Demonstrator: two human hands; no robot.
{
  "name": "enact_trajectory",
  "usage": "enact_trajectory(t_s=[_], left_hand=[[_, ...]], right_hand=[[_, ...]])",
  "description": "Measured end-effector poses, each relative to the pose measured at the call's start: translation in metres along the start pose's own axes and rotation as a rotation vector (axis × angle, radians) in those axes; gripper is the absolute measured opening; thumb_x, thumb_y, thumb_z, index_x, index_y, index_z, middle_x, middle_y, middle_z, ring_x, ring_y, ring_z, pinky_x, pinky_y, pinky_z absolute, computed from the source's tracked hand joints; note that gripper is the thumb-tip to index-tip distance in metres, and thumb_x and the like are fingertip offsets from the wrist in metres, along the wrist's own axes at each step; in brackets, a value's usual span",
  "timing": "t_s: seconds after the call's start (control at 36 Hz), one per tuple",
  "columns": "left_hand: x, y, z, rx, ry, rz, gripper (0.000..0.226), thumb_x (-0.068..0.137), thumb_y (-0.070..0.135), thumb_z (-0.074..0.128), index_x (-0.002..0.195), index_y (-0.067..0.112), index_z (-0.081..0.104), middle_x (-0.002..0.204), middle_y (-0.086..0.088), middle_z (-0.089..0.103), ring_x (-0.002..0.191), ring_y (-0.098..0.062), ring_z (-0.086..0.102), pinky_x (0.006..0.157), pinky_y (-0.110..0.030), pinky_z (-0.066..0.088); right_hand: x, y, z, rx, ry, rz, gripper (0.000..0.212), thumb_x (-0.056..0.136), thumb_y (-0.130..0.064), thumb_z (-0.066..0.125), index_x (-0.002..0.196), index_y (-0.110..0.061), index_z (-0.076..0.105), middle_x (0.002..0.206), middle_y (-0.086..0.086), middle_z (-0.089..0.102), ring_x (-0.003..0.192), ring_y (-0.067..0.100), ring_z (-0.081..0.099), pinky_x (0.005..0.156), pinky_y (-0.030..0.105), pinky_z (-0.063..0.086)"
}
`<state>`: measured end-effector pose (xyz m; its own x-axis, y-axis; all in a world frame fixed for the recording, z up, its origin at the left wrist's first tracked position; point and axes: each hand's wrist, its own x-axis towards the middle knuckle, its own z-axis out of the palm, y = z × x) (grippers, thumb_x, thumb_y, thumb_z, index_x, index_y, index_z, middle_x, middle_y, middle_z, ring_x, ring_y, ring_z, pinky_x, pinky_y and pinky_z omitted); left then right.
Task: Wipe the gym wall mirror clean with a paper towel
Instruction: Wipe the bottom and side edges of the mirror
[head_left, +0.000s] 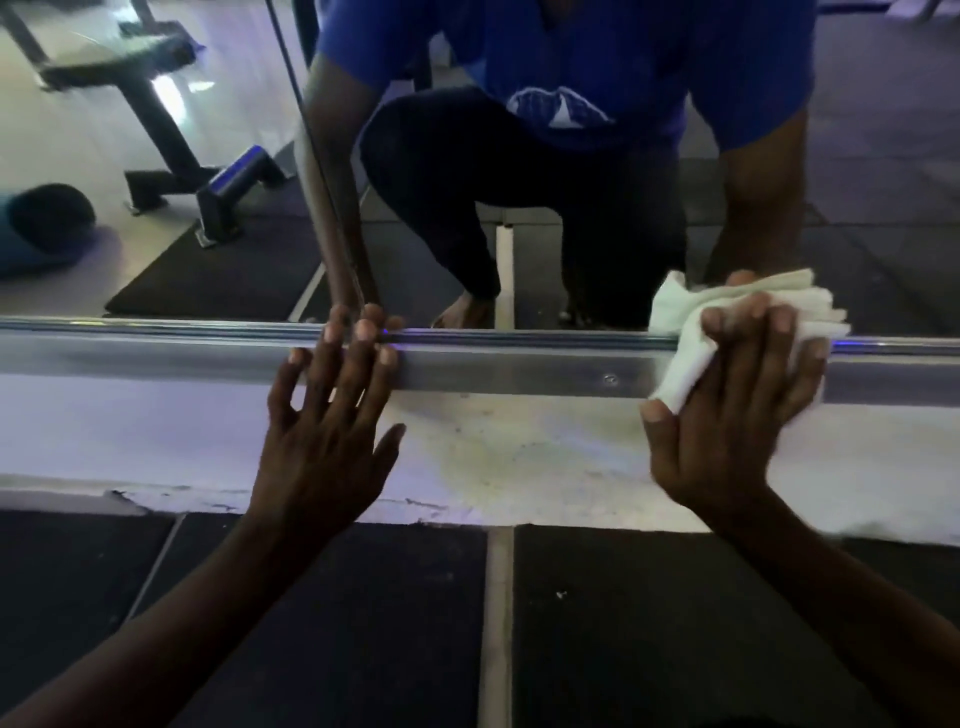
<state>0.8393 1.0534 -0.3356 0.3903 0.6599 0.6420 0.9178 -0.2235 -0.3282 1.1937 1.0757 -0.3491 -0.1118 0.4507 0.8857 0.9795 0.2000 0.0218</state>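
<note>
Dark floor mats (322, 623) cover the foreground, split by a pale seam (496, 623) running away from the viewer. Beyond them a white wall base (519, 457), stained and scuffed near its middle, has a chipped lower edge. A metal rail (156, 353) runs along its top, with a screw (609, 379) right of centre. Reflected upper left: a black bench frame (156, 119) on a mat, a dark ball (49, 215) beside it.

Two hands (322, 441), one paper towel (691, 332), one mirror (883, 182)
</note>
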Motion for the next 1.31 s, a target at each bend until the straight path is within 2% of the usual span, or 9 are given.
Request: enact_trajectory(t_s=[0.17,0.33,0.58,0.67,0.81,0.97,1.08,1.22,1.31], left_hand=[[0.002,0.018,-0.001,-0.013,-0.084,-0.059,0.107,0.092,0.063,0.05,0.162,-0.001,0.0,0.169,-0.023,-0.022,0.159,-0.045,-0.011,0.128,-0.06,0.0],[0.0,0.013,-0.027,0.046,-0.218,0.001,0.109,0.091,0.068,0.047,0.163,-0.003,0.006,0.17,-0.028,-0.011,0.159,-0.048,-0.001,0.128,-0.06,0.007],[0.006,0.008,-0.052,0.063,-0.283,0.062,0.105,0.095,0.062,0.058,0.163,-0.005,0.013,0.171,-0.029,-0.003,0.159,-0.047,0.003,0.127,-0.061,0.019],[0.005,0.0,-0.05,0.057,-0.272,0.085,0.104,0.096,0.06,0.059,0.164,-0.001,0.01,0.172,-0.025,-0.004,0.16,-0.043,0.003,0.129,-0.056,0.015],[-0.005,-0.035,-0.052,0.006,-0.242,0.127,0.089,0.102,0.041,0.056,0.167,0.008,0.006,0.175,-0.016,-0.002,0.163,-0.031,0.0,0.131,-0.048,0.011],[-0.045,-0.109,-0.05,0.04,-0.276,-0.026,0.098,0.095,0.037,0.065,0.167,0.008,0.005,0.175,-0.014,-0.002,0.161,-0.04,-0.001,0.129,-0.054,0.015],[-0.062,-0.151,-0.049,0.01,-0.251,-0.041,0.099,0.095,0.032,0.067,0.168,0.01,0.004,0.176,-0.012,-0.003,0.162,-0.038,0.001,0.128,-0.055,0.019],[-0.085,-0.188,-0.037,-0.027,-0.214,-0.139,0.097,0.096,0.032,0.065,0.168,0.011,0.004,0.175,-0.016,-0.001,0.162,-0.033,0.0,0.127,-0.051,0.015],[-0.102,-0.22,-0.03,-0.052,-0.193,-0.19,0.097,0.096,0.032,0.063,0.168,0.013,0.002,0.175,-0.014,-0.004,0.163,-0.03,-0.001,0.127,-0.049,0.015]], right_hand=[[0.007,-0.079,0.013,0.106,-0.052,0.118,0.095,0.101,-0.063,0.038,0.168,-0.017,-0.012,0.174,0.008,-0.023,0.162,0.029,-0.018,0.128,0.056,-0.014],[-0.001,-0.057,0.006,0.11,-0.029,-0.066,0.081,0.107,-0.05,0.043,0.17,-0.012,0.008,0.177,0.014,-0.006,0.164,0.032,-0.002,0.13,0.055,-0.005],[0.006,-0.051,-0.001,0.145,-0.083,0.249,0.102,0.099,-0.054,0.055,0.168,-0.009,-0.006,0.172,0.027,0.003,0.161,0.032,-0.018,0.127,0.06,-0.003],[0.012,-0.098,-0.001,0.192,-0.146,0.051,0.093,0.104,-0.058,0.043,0.169,-0.011,-0.004,0.175,0.019,-0.015,0.162,0.035,-0.016,0.128,0.06,-0.009],[0.022,-0.122,0.001,0.193,-0.105,-0.311,0.066,0.113,-0.037,0.039,0.168,-0.009,0.017,0.175,0.018,0.007,0.163,0.036,0.004,0.131,0.058,-0.001],[-0.002,-0.079,0.013,0.155,-0.065,-0.139,0.066,0.112,-0.028,0.047,0.169,-0.01,0.017,0.177,0.012,-0.003,0.164,0.033,-0.001,0.126,0.069,0.012],[0.006,-0.151,0.015,0.216,-0.158,0.081,0.075,0.111,-0.038,0.044,0.17,-0.018,0.004,0.175,0.01,-0.014,0.161,0.034,-0.009,0.125,0.07,0.0],[0.043,-0.261,0.026,0.228,-0.177,-0.462,0.067,0.11,-0.021,0.046,0.169,-0.011,0.016,0.176,0.017,0.008,0.163,0.04,0.009,0.13,0.063,0.006],[0.071,-0.297,0.037,0.138,-0.181,-0.562,0.065,0.11,-0.012,0.037,0.169,-0.006,0.01,0.175,0.018,0.008,0.163,0.038,0.008,0.131,0.061,0.003]])
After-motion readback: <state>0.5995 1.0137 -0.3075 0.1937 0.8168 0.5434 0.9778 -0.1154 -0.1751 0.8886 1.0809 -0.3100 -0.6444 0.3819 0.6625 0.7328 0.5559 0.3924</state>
